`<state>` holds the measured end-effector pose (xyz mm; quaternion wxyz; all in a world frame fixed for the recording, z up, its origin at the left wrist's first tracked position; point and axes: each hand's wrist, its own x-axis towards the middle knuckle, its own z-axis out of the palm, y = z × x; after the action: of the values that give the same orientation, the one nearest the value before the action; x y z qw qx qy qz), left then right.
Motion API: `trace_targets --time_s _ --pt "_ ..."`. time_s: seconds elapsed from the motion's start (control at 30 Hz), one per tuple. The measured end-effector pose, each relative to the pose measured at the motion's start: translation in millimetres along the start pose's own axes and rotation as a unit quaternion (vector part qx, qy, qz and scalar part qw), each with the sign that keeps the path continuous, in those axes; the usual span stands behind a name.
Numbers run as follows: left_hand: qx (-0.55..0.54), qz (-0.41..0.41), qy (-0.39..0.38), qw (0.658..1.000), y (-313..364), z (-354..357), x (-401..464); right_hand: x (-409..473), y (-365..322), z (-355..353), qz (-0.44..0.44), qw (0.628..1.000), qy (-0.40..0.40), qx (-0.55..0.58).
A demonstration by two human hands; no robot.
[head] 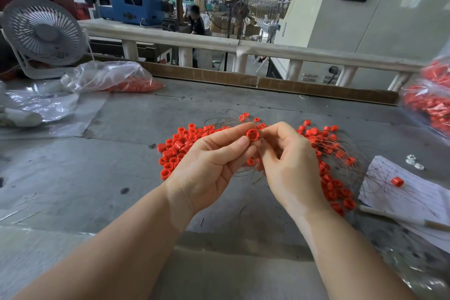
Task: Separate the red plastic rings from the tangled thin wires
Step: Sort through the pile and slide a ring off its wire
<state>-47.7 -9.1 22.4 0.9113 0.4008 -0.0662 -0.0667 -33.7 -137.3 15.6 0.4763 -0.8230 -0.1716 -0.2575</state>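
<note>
Writing: paper sheet [414,190] right of ring pile [180,146], illegible.
Counter [121,165]: grey, scuffed.
Room: factory hall.
Grip: left hand [214,165] and right hand [289,165] pinch one red ring [253,134].

The ring [253,134] pinched between my left hand [214,168] and right hand [289,165] is red plastic, smooth with a dull sheen, like the loose rings [177,147] heaped mid-tabletop. The wires [341,151] threading them toward the right edge are thin, dark metal, hair-fine and faintly shiny. The tabletop [73,178] is grey, matt, scuffed and stained, part-covered with clear film that glares near the left edge. The bag [107,75] at the far left is crinkled, glossy transparent plastic; another bag [428,105] at the right edge looks the same. The sheet [414,192] near the right edge is white matt paper. The fan [43,31] at the far left corner is pale matt plastic.
</note>
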Motion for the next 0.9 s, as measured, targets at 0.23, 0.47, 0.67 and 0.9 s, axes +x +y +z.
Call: trace_targets --time_s 0.23,0.47,0.67,0.9 --pt "0.010 0.019 -0.032 0.999 -1.7 0.0 0.4 -0.8 -2.2 0.9 0.015 0.995 -0.027 0.090" --pt "0.021 0.031 -0.049 0.998 -3.0 -1.4 0.5 -0.8 -3.8 2.6 0.056 0.986 -0.044 0.150" --pt "0.042 0.042 -0.055 0.997 -4.1 -2.6 0.7 -1.2 -4.8 3.1 0.094 0.976 -0.066 0.187" --pt "0.060 0.054 -0.063 0.995 -2.8 -3.5 1.0 -1.7 -5.7 1.8 0.124 0.961 -0.086 0.231"
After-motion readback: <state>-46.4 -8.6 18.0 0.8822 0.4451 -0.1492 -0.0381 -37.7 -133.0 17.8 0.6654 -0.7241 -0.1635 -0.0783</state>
